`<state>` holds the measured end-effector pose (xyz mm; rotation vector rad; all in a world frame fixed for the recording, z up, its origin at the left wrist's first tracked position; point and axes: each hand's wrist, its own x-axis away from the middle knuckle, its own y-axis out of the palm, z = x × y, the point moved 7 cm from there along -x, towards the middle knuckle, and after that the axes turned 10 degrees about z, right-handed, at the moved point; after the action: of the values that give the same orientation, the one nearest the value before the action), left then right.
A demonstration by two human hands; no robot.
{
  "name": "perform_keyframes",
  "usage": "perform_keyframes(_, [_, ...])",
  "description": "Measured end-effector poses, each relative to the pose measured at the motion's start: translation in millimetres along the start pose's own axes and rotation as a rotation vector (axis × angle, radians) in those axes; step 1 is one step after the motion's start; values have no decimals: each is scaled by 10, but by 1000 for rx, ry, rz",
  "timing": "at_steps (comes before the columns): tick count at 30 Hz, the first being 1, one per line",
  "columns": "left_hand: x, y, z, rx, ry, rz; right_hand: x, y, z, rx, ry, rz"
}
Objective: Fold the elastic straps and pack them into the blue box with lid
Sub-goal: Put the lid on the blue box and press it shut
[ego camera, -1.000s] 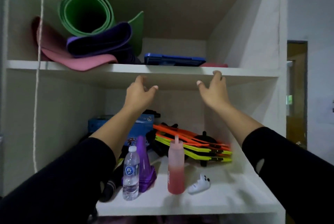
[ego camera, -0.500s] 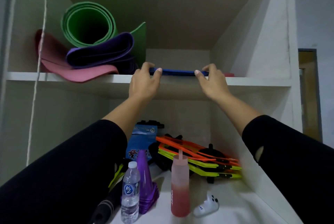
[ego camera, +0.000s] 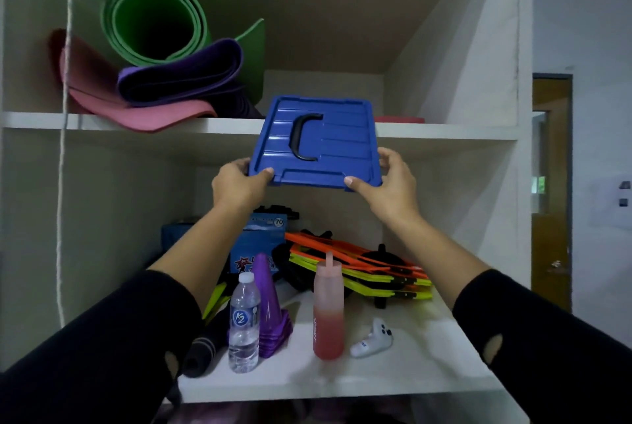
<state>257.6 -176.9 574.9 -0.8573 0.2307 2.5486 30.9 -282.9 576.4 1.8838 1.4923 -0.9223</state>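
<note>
Head view: the blue box (ego camera: pixel 314 143), tilted toward the camera, is held at the upper shelf (ego camera: pixel 136 122) edge. Its near corners are pinched between thumb and curled fingers of the left hand (ego camera: pixel 236 187) and right hand (ego camera: pixel 390 184). Only the lid top shows; the body may be hidden beneath. Such shallow corner grips could slip, dropping it onto the bottles (ego camera: pixel 327 314) below.

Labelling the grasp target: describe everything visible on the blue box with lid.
The blue box shows only its lid side: glossy blue plastic by the look, roughly square, with a raised rim, parallel ribs and a black C-shaped handle lying flat in a recess. It is tilted, near edge low, in front of the upper shelf. The left hand and right hand grip its near corners. Its depth and underside are hidden.
</note>
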Motion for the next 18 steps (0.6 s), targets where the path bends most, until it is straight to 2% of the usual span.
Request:
perform_keyframes(9, [1287,-346,-1187,98,-315,-212,1276,-448,853,-22,250,-192])
perform_keyframes(13, [1953,-469,-1756,32,-411,-310,2091,-602,1251,43,342,-271])
perform_keyframes(18, [2764,-738,-2429,-190,-528,-454,3145,-735,1647,108,481,-360])
